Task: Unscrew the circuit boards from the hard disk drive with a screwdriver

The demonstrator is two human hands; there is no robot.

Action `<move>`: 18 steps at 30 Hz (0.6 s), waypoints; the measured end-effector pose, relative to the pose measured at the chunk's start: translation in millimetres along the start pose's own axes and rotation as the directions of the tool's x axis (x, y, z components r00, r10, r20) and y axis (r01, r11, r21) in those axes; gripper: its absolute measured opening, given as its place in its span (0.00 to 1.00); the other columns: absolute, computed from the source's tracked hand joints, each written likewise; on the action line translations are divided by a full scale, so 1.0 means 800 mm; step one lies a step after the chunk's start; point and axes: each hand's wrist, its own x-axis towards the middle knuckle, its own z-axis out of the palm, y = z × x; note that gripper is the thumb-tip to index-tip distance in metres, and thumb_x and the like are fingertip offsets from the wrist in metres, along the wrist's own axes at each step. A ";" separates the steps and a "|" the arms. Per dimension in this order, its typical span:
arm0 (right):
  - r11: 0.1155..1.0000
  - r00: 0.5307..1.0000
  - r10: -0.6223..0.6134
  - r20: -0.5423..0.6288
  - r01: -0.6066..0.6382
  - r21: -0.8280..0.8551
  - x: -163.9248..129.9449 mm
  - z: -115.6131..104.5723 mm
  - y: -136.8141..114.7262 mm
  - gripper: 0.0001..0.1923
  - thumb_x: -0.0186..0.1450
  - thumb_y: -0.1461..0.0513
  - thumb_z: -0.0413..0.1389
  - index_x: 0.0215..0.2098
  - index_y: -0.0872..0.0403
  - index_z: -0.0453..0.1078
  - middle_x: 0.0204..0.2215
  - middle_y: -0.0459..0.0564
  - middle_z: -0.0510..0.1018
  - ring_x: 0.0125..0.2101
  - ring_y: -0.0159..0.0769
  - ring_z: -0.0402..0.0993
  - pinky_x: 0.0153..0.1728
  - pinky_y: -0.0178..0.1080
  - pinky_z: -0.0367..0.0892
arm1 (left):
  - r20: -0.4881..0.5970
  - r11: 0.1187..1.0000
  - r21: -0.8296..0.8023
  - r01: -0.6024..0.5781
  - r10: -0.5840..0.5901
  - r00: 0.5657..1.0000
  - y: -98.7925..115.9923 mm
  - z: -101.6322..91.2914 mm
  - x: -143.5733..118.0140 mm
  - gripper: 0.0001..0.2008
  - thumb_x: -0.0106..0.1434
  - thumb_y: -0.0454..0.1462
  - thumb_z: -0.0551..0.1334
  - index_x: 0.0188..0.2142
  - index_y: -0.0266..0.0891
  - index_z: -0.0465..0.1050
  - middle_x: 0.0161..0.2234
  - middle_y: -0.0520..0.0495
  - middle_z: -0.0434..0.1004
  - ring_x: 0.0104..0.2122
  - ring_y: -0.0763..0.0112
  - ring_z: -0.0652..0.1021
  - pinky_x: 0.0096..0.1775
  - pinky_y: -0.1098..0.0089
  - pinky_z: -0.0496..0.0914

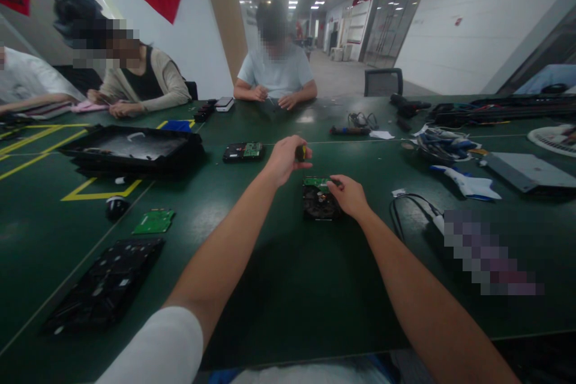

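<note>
While the left hand is curled in a closed grip around the dark, yellow-marked handle of a screwdriver, it hangs just above the far edge of a hard drive lying flat on the green worktop. That drive sits near the middle of the worktop, straight ahead of the person, with its green circuit board showing along the far side and its dark underside facing up. Resting on the drive's right far corner, the right hand presses its fingertips against the edge of the board; whether they pinch anything small there cannot be told.

Farther back and to the left lies a second hard drive with a green board on it. A loose green circuit board lies on the left, near a black mouse and just beyond a flat black panel. A stack of black trays stands beyond those, beside yellow floor-style markings. On the right, a black cable loops near the drive, with a bundle of wires and a grey laptop farther off. Across the worktop, a seated person in a pale shirt works with both hands together, and two more people sit at the left end.
</note>
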 end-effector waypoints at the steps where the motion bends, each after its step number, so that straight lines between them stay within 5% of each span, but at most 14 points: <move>1: 1.000 1.000 -0.002 0.000 0.002 -0.003 0.000 0.000 0.000 0.20 0.71 0.53 0.56 0.54 0.55 0.77 0.42 0.54 0.83 0.36 0.39 0.78 0.43 0.41 0.71 | -0.007 1.000 -0.009 0.006 -0.006 1.000 0.000 0.001 0.000 0.09 0.58 0.40 0.63 0.36 0.38 0.72 0.32 0.45 0.77 0.32 0.66 0.78 0.30 0.66 0.77; 8: 1.000 1.000 0.004 -0.003 -0.004 -0.002 0.000 0.003 0.003 0.20 0.71 0.53 0.55 0.54 0.54 0.77 0.43 0.53 0.83 0.37 0.39 0.78 0.43 0.42 0.71 | -0.024 0.995 0.063 -0.082 0.083 0.996 -0.002 -0.001 0.002 0.08 0.56 0.40 0.63 0.32 0.37 0.74 0.32 0.45 0.76 0.32 0.68 0.77 0.28 0.72 0.74; 14: 1.000 1.000 -0.013 -0.002 0.013 -0.005 0.000 0.003 0.003 0.20 0.71 0.53 0.55 0.55 0.54 0.76 0.45 0.54 0.83 0.36 0.39 0.78 0.44 0.42 0.71 | 0.052 0.999 0.027 0.037 -0.039 0.998 -0.003 -0.005 0.002 0.12 0.59 0.43 0.61 0.36 0.36 0.75 0.32 0.42 0.79 0.33 0.65 0.79 0.27 0.71 0.74; 18: 1.000 1.000 -0.021 -0.008 0.021 -0.019 0.001 0.003 0.003 0.20 0.71 0.52 0.54 0.55 0.53 0.76 0.45 0.54 0.83 0.37 0.39 0.78 0.44 0.42 0.72 | 0.039 1.000 0.019 0.013 -0.014 0.999 -0.004 -0.001 0.003 0.09 0.57 0.41 0.63 0.34 0.38 0.73 0.33 0.43 0.79 0.34 0.64 0.80 0.30 0.67 0.77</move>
